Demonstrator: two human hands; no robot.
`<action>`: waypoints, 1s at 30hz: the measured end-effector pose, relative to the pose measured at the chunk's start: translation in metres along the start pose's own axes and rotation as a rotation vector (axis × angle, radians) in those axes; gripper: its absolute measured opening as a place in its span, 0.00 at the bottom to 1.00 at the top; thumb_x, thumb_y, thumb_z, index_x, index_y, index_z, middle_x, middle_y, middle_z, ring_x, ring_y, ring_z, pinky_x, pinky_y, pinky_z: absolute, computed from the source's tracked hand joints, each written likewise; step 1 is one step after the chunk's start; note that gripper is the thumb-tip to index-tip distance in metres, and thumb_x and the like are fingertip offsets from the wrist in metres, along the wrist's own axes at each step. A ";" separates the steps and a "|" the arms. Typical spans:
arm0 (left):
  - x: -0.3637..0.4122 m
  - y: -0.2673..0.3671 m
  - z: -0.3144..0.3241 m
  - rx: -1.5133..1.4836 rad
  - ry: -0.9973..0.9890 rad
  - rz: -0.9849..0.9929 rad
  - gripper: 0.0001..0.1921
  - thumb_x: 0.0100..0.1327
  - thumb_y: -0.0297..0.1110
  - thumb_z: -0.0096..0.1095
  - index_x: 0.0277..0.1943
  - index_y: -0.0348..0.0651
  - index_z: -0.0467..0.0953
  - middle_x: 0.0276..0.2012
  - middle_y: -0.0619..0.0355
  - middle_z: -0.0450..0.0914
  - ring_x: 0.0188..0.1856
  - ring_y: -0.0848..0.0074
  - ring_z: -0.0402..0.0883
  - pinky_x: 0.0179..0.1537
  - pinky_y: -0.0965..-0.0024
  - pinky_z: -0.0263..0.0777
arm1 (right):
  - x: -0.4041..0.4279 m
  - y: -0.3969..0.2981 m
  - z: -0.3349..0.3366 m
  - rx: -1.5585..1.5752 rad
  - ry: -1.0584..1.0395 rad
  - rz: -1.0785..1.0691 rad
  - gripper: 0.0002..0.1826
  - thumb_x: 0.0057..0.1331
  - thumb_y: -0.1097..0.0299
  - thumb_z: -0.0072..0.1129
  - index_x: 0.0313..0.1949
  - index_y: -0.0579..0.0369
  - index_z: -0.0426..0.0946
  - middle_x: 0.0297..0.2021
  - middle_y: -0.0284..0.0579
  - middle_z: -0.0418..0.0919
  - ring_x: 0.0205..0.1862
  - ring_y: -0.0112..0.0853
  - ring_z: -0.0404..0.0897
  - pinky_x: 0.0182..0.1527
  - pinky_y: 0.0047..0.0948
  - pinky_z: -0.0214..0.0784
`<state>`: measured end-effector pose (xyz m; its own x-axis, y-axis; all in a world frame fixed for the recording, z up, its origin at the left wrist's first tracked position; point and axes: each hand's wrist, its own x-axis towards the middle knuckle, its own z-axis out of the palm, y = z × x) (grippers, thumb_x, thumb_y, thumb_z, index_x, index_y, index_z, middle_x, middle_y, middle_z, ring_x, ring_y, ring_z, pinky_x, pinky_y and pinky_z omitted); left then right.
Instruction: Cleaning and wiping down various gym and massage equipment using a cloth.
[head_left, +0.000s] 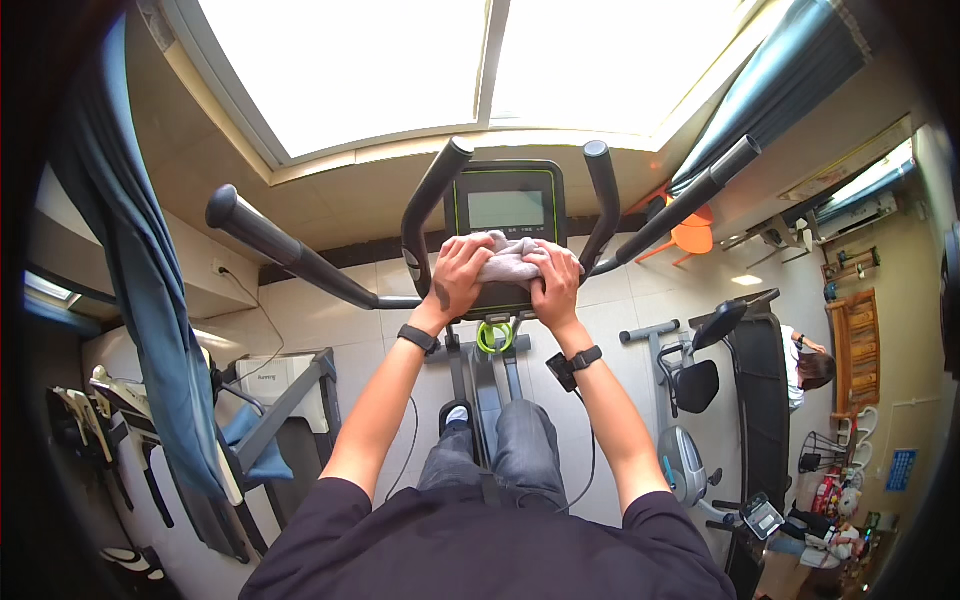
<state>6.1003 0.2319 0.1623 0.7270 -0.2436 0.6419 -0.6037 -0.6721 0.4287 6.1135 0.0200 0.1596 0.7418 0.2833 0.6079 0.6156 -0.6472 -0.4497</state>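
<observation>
Between my two hands is a bunched light-grey cloth (508, 266), held over the lower part of an elliptical trainer's console (555, 180). My left hand (459, 271) grips the cloth's left end, and my right hand (556, 279) grips its right end. Above the cloth, the console's grey screen (506, 208) shows. Fixed black handles (427, 202) rise close beside the console. Longer moving arms (300, 259) spread out to both sides. A bright green ring-shaped part (495, 337) sits below the console. My left foot (456, 416) rests on a pedal.
Treadmills (285, 435) and a blue curtain (142, 262) stand at left. An exercise bike (682, 465), a black padded bench (763, 405) and orange chairs (690, 236) are at right. Another person (806, 367) is beyond the bench. A cable (592, 450) hangs by my right arm.
</observation>
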 end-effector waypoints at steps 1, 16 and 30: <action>0.000 0.000 0.000 0.004 -0.001 -0.002 0.16 0.49 0.22 0.62 0.43 0.40 0.74 0.52 0.55 0.78 0.55 0.59 0.76 0.59 0.57 0.66 | 0.000 0.000 0.000 0.006 -0.001 0.000 0.18 0.53 0.76 0.54 0.44 0.48 0.80 0.54 0.44 0.79 0.58 0.43 0.74 0.61 0.44 0.60; -0.003 0.005 -0.001 0.073 -0.052 -0.036 0.14 0.52 0.24 0.62 0.44 0.41 0.74 0.51 0.53 0.77 0.57 0.58 0.75 0.60 0.56 0.64 | -0.007 0.004 -0.002 0.089 -0.033 -0.020 0.20 0.54 0.75 0.53 0.48 0.48 0.81 0.58 0.45 0.77 0.62 0.43 0.73 0.63 0.43 0.59; -0.004 0.001 0.005 0.120 -0.029 -0.043 0.34 0.53 0.17 0.60 0.66 0.49 0.74 0.58 0.50 0.75 0.62 0.53 0.73 0.64 0.52 0.66 | 0.049 0.036 0.007 0.168 -0.039 -0.332 0.19 0.53 0.73 0.62 0.46 0.45 0.86 0.55 0.40 0.78 0.59 0.40 0.75 0.59 0.43 0.67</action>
<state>6.0982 0.2288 0.1573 0.7614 -0.2316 0.6055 -0.5296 -0.7608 0.3750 6.1742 0.0156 0.1685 0.5019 0.4869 0.7148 0.8570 -0.3914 -0.3351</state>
